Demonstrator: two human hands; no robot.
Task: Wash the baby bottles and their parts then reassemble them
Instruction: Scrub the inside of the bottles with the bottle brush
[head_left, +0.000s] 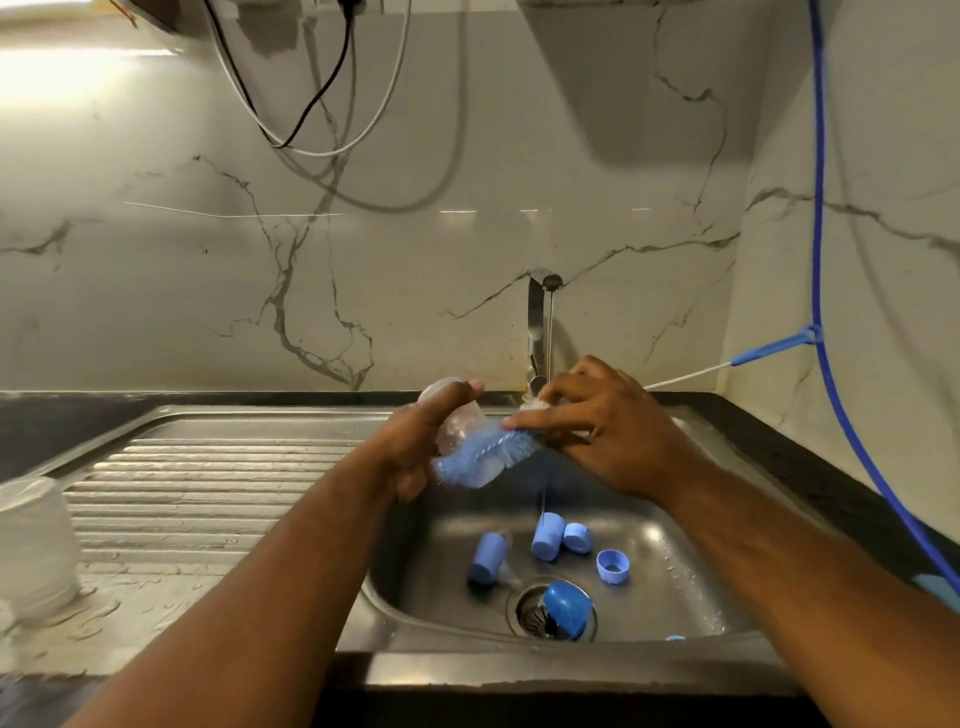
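Stainless steel sink (675, 545) set into a dark table (779, 447), with a ribbed drainboard (208, 493) on its left side. Above the basin the left grip (421, 447) is wrapped around a clear baby bottle (457, 415), which is tilted with its closed end up and away. The right grip (597, 431) is clenched on the stem of a bottle brush (483, 452), whose blue bristles lie at the bottle's lower end; whether they sit inside the mouth or only against it is hard to say through the clear plastic. A thin white rod with a blue end (769, 348) runs from behind the right grip to a blue cord (820, 208) that hangs down the right wall.

Behind the hands stands the tap (537, 322), with a thin stream of water falling from it. On the basin floor lie the loose blue parts: a tall cap (488, 558) on its side at the left, two more caps (547, 535) touching each other in the middle, a screw ring (613, 566) to their right, and a domed cap (566, 608) resting over the drain strainer (530, 613). A clear plastic container (31, 540) stands at the drainboard's left edge. Black and white cables (311, 104) loop down the marble wall.
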